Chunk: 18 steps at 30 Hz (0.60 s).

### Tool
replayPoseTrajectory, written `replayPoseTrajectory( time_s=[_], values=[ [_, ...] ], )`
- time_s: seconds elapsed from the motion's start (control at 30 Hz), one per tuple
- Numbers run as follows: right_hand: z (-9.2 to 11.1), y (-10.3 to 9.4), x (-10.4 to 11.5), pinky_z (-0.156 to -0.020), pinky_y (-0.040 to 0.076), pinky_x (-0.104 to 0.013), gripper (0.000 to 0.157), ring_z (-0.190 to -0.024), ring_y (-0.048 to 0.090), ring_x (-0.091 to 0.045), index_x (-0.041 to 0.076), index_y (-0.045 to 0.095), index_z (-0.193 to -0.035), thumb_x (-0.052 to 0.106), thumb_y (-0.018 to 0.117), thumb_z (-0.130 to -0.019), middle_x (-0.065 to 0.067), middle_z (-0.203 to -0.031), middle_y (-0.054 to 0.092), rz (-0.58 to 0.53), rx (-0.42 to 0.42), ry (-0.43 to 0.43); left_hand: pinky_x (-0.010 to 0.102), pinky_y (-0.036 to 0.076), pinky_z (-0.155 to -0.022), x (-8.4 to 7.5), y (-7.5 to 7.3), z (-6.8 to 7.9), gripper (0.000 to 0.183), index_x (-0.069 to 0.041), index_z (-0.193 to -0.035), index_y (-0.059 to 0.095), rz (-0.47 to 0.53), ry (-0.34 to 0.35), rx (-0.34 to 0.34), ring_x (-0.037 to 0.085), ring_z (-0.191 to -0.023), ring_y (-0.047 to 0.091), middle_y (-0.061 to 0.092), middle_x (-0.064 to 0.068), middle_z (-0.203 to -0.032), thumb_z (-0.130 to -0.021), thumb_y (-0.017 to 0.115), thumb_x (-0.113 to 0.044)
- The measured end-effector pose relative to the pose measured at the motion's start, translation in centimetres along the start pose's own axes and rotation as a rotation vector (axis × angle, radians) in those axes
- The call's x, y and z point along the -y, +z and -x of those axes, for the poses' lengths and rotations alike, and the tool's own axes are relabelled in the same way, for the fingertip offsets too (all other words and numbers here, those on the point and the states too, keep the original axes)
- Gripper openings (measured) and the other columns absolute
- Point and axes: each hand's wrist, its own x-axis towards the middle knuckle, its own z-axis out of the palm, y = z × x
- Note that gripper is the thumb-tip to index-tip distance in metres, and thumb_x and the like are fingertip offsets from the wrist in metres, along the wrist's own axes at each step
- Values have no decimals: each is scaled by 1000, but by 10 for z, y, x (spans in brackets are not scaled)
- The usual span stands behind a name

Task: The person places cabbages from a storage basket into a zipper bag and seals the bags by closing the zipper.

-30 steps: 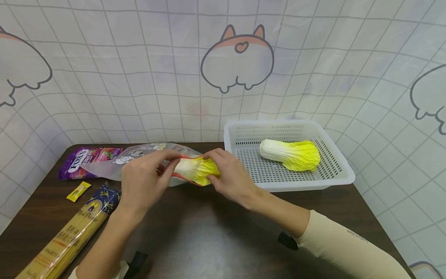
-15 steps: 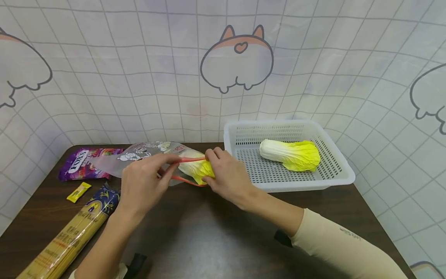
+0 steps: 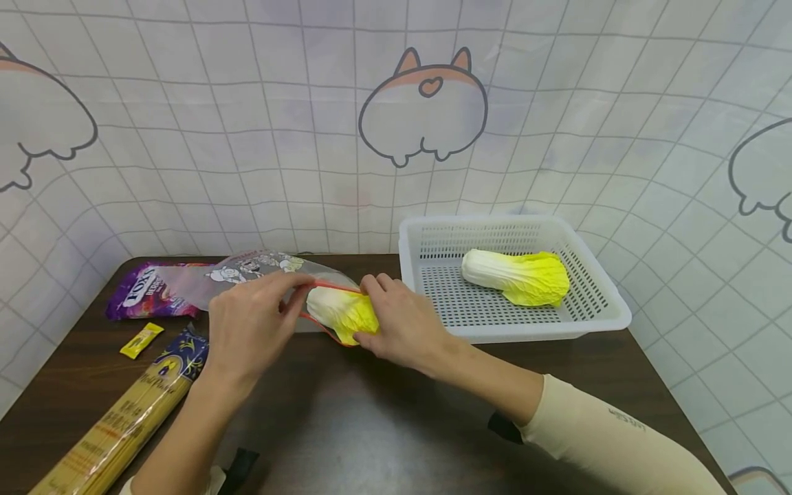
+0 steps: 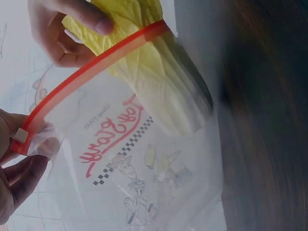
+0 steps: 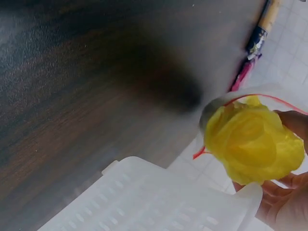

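My left hand (image 3: 254,326) pinches one end of the red zip edge of a clear printed zip bag (image 4: 120,173), by its white slider (image 4: 21,135). My right hand (image 3: 405,323) grips a napa cabbage (image 3: 343,313) at its yellow leafy end, thumb on the near side. In the left wrist view the cabbage's white base lies inside the bag, past the red zip, while the leaves stick out of the mouth. The right wrist view looks onto the leafy end (image 5: 252,144), with the red zip edge around it.
A white perforated basket (image 3: 609,309) at the right holds another napa cabbage (image 3: 516,275). At the left lie a purple Fox's candy bag (image 3: 145,292), partly under the zip bag, a small yellow packet (image 3: 141,340) and a pack of spaghetti (image 3: 117,426). A tiled-pattern curtain hangs behind.
The bag's mouth has spread wider around the cabbage, and its near edge has dropped lower. Both hands have shifted slightly left, the right one still holding the cabbage.
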Motion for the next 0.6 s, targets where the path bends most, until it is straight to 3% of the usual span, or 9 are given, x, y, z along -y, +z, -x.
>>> replayPoseTrajectory(
  time_s=[0.33,0.6],
  values=[
    [8,-2,6,-67,53,-28,59,-87,56,-13,13,56,-124,43,84,-82,0,-103,61,-9,51,3,30,42,-46,2,0,-2,18,-9,-103,82,-12,27,15,26,-55,66,80,8,-87,-87,86,-17],
    [14,-7,10,-63,50,-25,52,-84,56,-13,15,58,-120,42,83,-83,2,-102,61,-33,93,-7,30,43,-47,3,-2,-2,19,-11,-104,82,-3,30,25,25,-57,67,81,8,-89,-86,86,-17]
  ],
)
